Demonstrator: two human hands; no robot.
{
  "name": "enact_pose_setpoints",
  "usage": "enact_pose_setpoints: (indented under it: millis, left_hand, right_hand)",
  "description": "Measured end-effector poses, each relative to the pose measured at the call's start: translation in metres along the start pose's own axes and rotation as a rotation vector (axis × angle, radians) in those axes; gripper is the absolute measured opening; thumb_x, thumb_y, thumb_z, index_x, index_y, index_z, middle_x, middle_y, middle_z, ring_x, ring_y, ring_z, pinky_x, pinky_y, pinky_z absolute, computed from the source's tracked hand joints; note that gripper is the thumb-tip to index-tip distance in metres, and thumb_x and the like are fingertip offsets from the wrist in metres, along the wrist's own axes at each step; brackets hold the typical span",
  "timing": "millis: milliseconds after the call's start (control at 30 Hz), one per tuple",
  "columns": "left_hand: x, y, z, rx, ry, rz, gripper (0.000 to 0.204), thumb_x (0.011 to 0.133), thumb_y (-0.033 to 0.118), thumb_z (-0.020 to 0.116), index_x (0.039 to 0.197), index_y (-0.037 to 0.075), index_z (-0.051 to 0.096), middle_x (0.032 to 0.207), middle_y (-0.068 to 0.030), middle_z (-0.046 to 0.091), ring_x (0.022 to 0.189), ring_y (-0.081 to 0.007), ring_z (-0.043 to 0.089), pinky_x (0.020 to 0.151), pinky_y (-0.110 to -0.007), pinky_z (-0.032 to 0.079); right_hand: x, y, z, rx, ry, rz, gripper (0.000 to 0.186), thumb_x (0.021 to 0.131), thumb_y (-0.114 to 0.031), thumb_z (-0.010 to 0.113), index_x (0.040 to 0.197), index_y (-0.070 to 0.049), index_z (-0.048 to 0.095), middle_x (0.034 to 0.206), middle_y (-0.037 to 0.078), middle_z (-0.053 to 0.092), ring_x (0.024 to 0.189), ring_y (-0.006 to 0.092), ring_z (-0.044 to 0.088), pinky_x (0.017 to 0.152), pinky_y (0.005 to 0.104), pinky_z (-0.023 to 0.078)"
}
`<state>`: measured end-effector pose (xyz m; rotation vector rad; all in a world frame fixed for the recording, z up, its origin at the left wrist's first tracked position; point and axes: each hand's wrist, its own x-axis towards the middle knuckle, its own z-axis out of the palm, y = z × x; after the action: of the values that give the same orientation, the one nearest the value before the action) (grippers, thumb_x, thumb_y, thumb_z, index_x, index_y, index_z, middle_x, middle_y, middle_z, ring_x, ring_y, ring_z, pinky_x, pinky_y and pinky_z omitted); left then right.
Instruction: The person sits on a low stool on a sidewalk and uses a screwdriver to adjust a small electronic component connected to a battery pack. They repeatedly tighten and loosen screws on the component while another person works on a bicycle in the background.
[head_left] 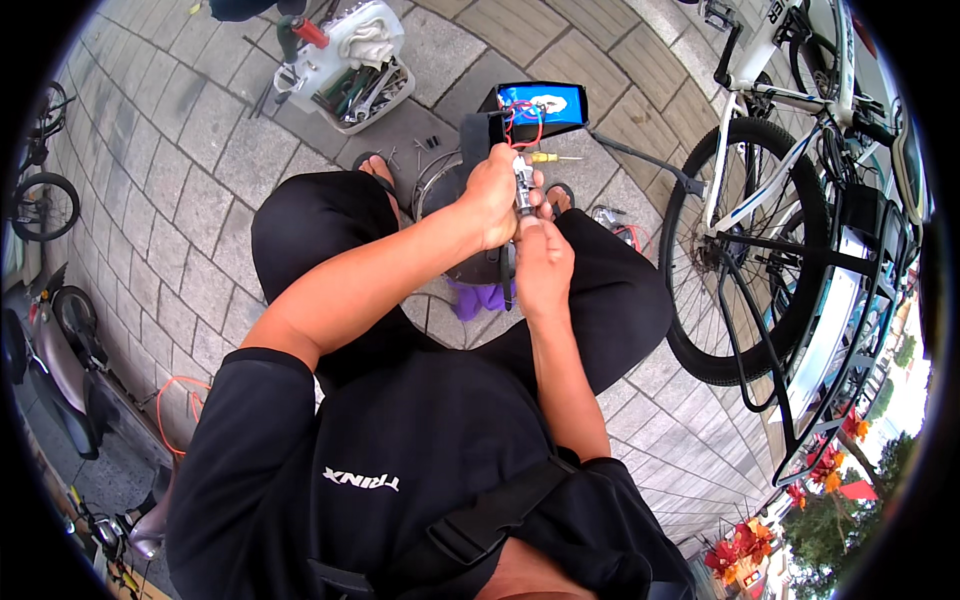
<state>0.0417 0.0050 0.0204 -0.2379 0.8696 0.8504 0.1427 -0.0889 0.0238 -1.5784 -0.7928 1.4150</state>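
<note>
Between my knees, my two hands meet around a small silver metal part (523, 186), roughly cylindrical, held upright. My left hand (490, 198) is closed on its upper portion. The fingertips of my right hand (544, 262) pinch its lower end, and my fingers cover some of it. Just beyond sits an open black case with a blue-wrapped block (556, 103) inside, red and blue wires coming out of it. A screwdriver with a yellow handle (541, 157) lies beside my fingers. Below my hands is a dark rounded object (478, 268), largely hidden, with a purple cloth (480, 300) near it.
A white plastic bin (385, 112) of wrenches and other hand tools stands ahead on the left. To the right, a white bicycle (735, 185) has a black cable (640, 158) near its wheel. Small loose parts (430, 143) lie on the paving. Motorbikes (60, 365) line the far left.
</note>
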Motion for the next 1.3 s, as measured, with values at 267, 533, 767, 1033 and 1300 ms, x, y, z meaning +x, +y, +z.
enact_pose_setpoints:
  millis: [267, 533, 767, 1033, 1300]
  left_hand:
    - [0.009, 0.000, -0.008, 0.052, -0.014, 0.052, 0.022, 0.102, 0.028, 0.040, 0.105, 0.009, 0.049, 0.080, -0.0106, 0.059, 0.060, -0.0213, 0.053, 0.064, -0.046, 0.053]
    - [0.012, -0.001, -0.008, 0.076, 0.013, 0.036, 0.023, 0.103, 0.029, 0.042, 0.104, 0.009, 0.051, 0.080, -0.0113, 0.060, 0.061, -0.0225, 0.054, 0.066, -0.046, 0.054]
    - [0.013, 0.017, -0.009, -0.023, -0.084, 0.068, 0.025, 0.106, 0.030, 0.040, 0.100, 0.009, 0.052, 0.084, -0.0118, 0.060, 0.071, -0.0241, 0.058, 0.070, -0.048, 0.055]
    - [0.008, 0.027, -0.004, -0.070, -0.098, 0.024, 0.036, 0.112, 0.035, 0.035, 0.102, 0.007, 0.056, 0.091, -0.0115, 0.061, 0.079, -0.0234, 0.062, 0.085, -0.050, 0.059]
    - [0.011, 0.030, -0.007, -0.017, -0.160, 0.031, 0.032, 0.111, 0.032, 0.036, 0.106, 0.007, 0.056, 0.094, -0.0131, 0.065, 0.081, -0.0261, 0.066, 0.088, -0.051, 0.060]
  right_hand:
    - [-0.006, -0.010, 0.001, -0.349, 0.044, -0.197, 0.029, 0.103, -0.020, 0.056, 0.081, -0.002, 0.063, 0.070, -0.003, 0.055, 0.059, 0.0051, 0.042, 0.054, 0.0241, 0.033]
    - [-0.001, -0.003, -0.012, 0.310, -0.093, 0.284, 0.030, 0.105, -0.026, 0.059, 0.087, -0.004, 0.064, 0.066, -0.003, 0.052, 0.050, 0.0057, 0.041, 0.046, 0.0234, 0.031]
    - [0.002, -0.015, -0.038, -0.305, 0.114, -0.002, 0.034, 0.105, -0.032, 0.060, 0.101, 0.000, 0.071, 0.073, 0.005, 0.064, 0.058, 0.0125, 0.058, 0.054, 0.0286, 0.047]
    - [-0.009, 0.024, -0.003, -1.187, -0.274, 0.058, 0.034, 0.094, -0.033, 0.064, 0.096, 0.000, 0.073, 0.096, 0.027, 0.073, 0.095, 0.0447, 0.071, 0.088, 0.0523, 0.055]
    - [0.021, 0.072, 0.039, -1.112, -0.262, 0.119, 0.048, 0.093, -0.042, 0.063, 0.088, 0.006, 0.073, 0.094, 0.030, 0.072, 0.094, 0.0453, 0.071, 0.087, 0.0507, 0.056]
